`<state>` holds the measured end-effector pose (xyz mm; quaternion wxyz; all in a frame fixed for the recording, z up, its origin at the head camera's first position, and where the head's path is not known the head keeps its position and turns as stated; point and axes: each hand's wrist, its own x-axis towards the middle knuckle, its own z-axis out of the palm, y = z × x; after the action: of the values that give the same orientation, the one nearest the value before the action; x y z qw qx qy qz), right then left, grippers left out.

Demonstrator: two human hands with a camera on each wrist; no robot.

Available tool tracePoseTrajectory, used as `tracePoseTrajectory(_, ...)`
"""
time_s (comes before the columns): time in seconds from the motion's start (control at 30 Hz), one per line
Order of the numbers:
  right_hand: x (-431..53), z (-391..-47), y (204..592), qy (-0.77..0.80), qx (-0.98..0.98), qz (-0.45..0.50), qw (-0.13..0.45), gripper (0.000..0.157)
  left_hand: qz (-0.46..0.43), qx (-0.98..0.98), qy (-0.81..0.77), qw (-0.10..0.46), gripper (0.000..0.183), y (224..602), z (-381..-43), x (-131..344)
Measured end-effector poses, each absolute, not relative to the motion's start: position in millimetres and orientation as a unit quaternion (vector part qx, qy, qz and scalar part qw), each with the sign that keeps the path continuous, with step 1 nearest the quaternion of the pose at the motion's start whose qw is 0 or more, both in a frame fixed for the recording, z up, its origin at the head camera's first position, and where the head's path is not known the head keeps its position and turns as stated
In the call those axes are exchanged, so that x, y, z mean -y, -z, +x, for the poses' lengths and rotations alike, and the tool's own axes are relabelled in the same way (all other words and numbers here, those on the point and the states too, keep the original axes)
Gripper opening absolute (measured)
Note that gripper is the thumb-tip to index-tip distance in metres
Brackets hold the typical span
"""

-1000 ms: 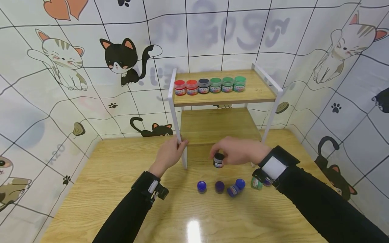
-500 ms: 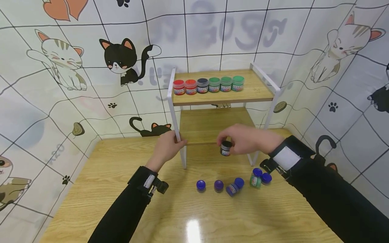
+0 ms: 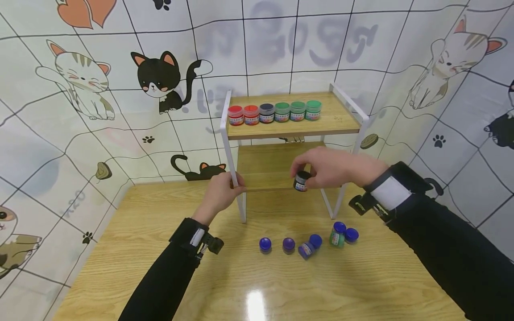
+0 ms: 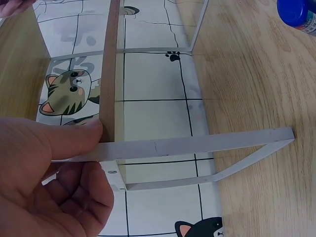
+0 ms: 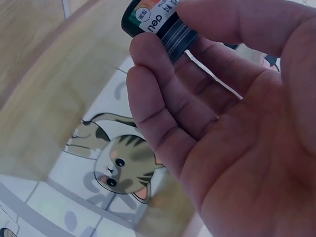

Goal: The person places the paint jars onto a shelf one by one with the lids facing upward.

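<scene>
A small black-lidded paint jar (image 3: pixel 301 183) is pinched between the thumb and fingers of my right hand (image 3: pixel 335 167), in front of the lower board's front edge. In the right wrist view the same jar (image 5: pixel 155 19) shows its label tilted beside the fingertips. My left hand (image 3: pixel 218 194) grips the white metal frame (image 4: pixel 197 146) of a two-tier wooden shelf at the lower board's left corner. The thumb lies against the board's edge in the left wrist view, with the fingers curled behind. On the upper board (image 3: pixel 341 118) stands a row of red, black and green jars (image 3: pixel 282 112).
Along the table (image 3: pixel 168 249) in front of the shelf stand a blue-lidded jar (image 3: pixel 265 245), a purple-lidded jar (image 3: pixel 288 245), a tipped purple jar (image 3: pixel 306 250) touching a blue-lidded one (image 3: pixel 316 241), and a green jar (image 3: pixel 337 236) beside another blue-lidded jar (image 3: pixel 351 235). A cat-patterned backdrop (image 3: pixel 249 53) surrounds the table.
My right hand has lifted the black jar up and to the right, from below the lower board to its front edge. My left hand stays on the frame.
</scene>
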<state>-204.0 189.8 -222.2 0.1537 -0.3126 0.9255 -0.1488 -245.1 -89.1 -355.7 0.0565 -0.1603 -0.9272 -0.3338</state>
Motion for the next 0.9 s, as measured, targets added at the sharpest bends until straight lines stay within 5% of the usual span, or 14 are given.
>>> tracePoseTrajectory(0.9,-228.5,-216.1,136.0,0.064,-0.968,-0.242,0.027,0.039,-0.151,0.927,0.342,0.042,0.008,355.3,-245.3,85.9)
